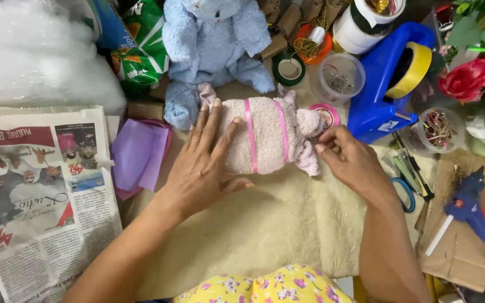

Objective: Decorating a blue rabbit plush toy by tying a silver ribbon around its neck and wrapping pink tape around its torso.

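**Rolled towel bound twice, end being worked**

Head view: pink rolled towel (265, 134) lies on the cream embossed cloth (276, 224), already bound by two pink ribbon bands; its ends are loose and tufted. Left hand (206, 163) rests flat, fingers (220, 126) spread over the left end. Right hand (349, 157), fingers curled, touches the fluffy right end; grip unclear. Blue terry-cloth bear (214, 39) sits just beyond the fingers.

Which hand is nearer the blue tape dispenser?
Right. The right hand lies just below-left of the blue tape dispenser; the left hand rests on the rolled pink towel, farther left.
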